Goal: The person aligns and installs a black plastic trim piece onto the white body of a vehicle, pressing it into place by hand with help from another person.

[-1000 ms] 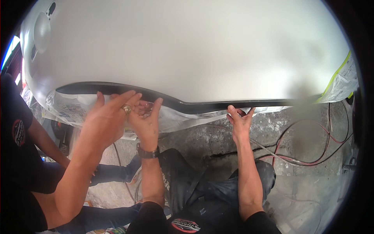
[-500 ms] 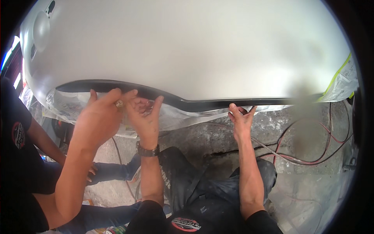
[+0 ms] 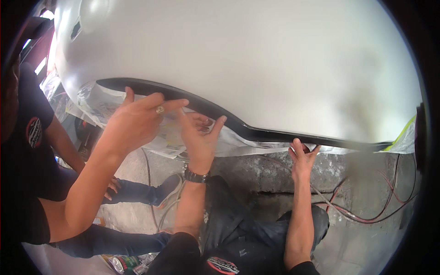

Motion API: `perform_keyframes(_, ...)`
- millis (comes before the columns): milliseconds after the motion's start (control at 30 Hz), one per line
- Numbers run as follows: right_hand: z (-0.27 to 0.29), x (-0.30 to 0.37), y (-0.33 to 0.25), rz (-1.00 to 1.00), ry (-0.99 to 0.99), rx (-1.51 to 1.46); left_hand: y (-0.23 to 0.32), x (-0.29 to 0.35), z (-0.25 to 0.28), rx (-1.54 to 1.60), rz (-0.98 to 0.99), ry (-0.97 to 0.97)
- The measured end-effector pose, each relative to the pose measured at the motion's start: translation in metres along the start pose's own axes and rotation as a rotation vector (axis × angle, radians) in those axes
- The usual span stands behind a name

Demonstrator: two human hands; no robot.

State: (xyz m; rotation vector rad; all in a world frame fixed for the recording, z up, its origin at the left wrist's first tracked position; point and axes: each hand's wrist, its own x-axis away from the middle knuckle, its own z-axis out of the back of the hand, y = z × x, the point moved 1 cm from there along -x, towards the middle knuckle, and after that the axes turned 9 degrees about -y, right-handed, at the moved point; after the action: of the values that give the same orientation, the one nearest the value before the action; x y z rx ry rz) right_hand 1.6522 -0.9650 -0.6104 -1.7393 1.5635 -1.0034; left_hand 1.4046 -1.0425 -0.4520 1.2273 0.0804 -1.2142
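A black trim strip [image 3: 233, 126] runs in a long curve along the lower edge of a silver-white car body panel [image 3: 256, 59]. My left hand [image 3: 201, 137], a dark watch on its wrist, grips the strip's lower edge near the middle, its fingers curled and one tip against the black face. Farther right, my right hand [image 3: 302, 160] pinches the same edge, its fingertips partly behind it. To the left of mine, a co-worker's hand [image 3: 137, 119] with a ring points along the strip, index finger stretched toward my left hand.
Clear masking film [image 3: 229, 146] hangs below the strip. Red and black hoses [image 3: 366, 219] lie on the rough concrete floor at right. The co-worker's legs in jeans [image 3: 133, 192] and a shoe [image 3: 170, 189] are close on the left. A can [image 3: 120, 263] sits at the lower left.
The view has shifted, so the panel and strip appear tilted down at right. The co-worker's index finger now stretches farther along the strip. My hands stay on it.
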Motion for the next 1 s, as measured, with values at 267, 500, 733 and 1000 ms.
perform_keyframes(267, 0.0042, -0.0012, 0.0011, -0.019, 0.018, -0.010, 0.0007, 0.0005, -0.0008, 0.043, 0.012, -0.015)
perform_keyframes(500, 0.0041, -0.0020, 0.0000, -0.003, -0.008, 0.011, -0.0030, 0.0014, 0.0004, 0.034, -0.026, -0.023)
perform_keyframes(733, 0.0029, -0.0018, 0.0027, 0.017, 0.034, 0.033, 0.0009, 0.0020, -0.0013, 0.049, -0.018, -0.015)
perform_keyframes(1000, 0.0058, -0.0041, 0.0039, 0.022, -0.024, 0.009, -0.0061, 0.0025, 0.0032, -0.001, -0.060, -0.006)
